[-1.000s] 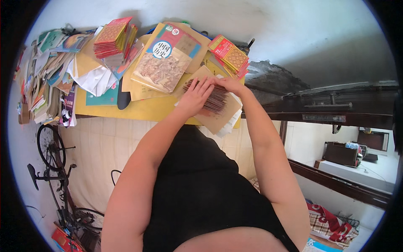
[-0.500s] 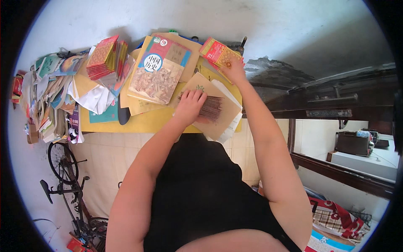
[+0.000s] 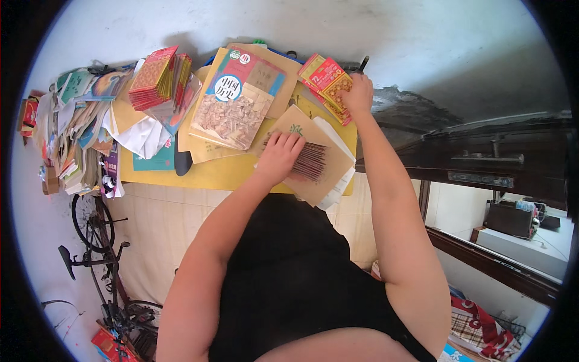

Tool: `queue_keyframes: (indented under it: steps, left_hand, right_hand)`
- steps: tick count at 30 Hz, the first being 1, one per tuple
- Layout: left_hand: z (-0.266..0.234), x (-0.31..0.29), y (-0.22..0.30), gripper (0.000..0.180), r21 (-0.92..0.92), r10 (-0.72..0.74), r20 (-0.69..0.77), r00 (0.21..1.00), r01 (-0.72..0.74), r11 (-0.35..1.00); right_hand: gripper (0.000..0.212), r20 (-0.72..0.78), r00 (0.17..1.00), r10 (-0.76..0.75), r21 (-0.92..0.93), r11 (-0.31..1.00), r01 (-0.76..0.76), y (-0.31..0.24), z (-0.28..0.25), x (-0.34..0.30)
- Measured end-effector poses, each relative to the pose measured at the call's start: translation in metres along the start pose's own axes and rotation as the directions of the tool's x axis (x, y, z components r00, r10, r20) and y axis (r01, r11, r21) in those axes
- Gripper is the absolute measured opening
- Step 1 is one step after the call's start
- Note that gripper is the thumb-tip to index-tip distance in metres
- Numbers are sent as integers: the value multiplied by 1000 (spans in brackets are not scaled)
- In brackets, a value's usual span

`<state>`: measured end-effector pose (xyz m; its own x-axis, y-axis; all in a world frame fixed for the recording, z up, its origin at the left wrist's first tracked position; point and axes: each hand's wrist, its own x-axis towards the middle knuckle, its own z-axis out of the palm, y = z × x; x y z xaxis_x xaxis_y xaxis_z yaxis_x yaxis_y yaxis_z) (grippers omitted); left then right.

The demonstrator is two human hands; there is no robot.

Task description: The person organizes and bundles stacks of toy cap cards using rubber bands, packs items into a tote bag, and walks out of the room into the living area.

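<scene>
My left hand (image 3: 280, 158) lies over the left end of a row of thin, dark reddish-brown sticks (image 3: 311, 161). Its fingers are slightly apart, and they hide the ends beneath them. Under the sticks is a tan paper sheet or envelope (image 3: 313, 194), with white papers (image 3: 339, 190) poking out on its right. Farther away, my right hand (image 3: 360, 95) has its fingers bent on the right edge of a red and yellow packet (image 3: 329, 81). That packet rests on similar ones, partly hidden; the thumb is hard to make out.
A thick book (image 3: 232, 102) lies on tan envelopes on the yellow tabletop (image 3: 211, 181). Left of it stand stacked red and yellow packets (image 3: 154, 81), then heaped papers and books (image 3: 81, 139). A wall rises behind; a dark wooden frame (image 3: 482, 163) borders the right. A bicycle (image 3: 99, 253) stands lower left.
My right hand has shifted from the packet's printed face to its right edge, and the packets sit slightly farther right. My left hand stays on the sticks. The whole view has shifted a little.
</scene>
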<state>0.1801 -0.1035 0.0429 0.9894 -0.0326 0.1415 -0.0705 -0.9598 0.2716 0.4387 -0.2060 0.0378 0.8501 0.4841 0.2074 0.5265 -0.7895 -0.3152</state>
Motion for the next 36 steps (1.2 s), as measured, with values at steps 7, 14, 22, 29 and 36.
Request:
queue_keyframes:
  steps: [7,14,22,29,36]
  left_hand:
    - [11,-3,-6,54,252,57,39,998,-65,966]
    - [5,6,-8,74,116,80,47,996,-85,990]
    - [-4,8,-3,102,-51,2,50,999,1,999]
    - [5,5,-4,93,-10,33,-47,998,-34,999]
    - [8,7,-5,95,-26,18,-12,1000,-19,999]
  right_hand:
    - [31,316,887,-337,443,879,176,-19,-13,-45]
    - [34,523,740,-422,554,829,81,-20,39,-86]
    - [37,719,653,-239,649,566,-508,-7,16,-84]
    - [33,477,861,-179,731,625,-275,25,48,-65]
    - [25,556,735,-387,573,819,-3,3,43,-46]
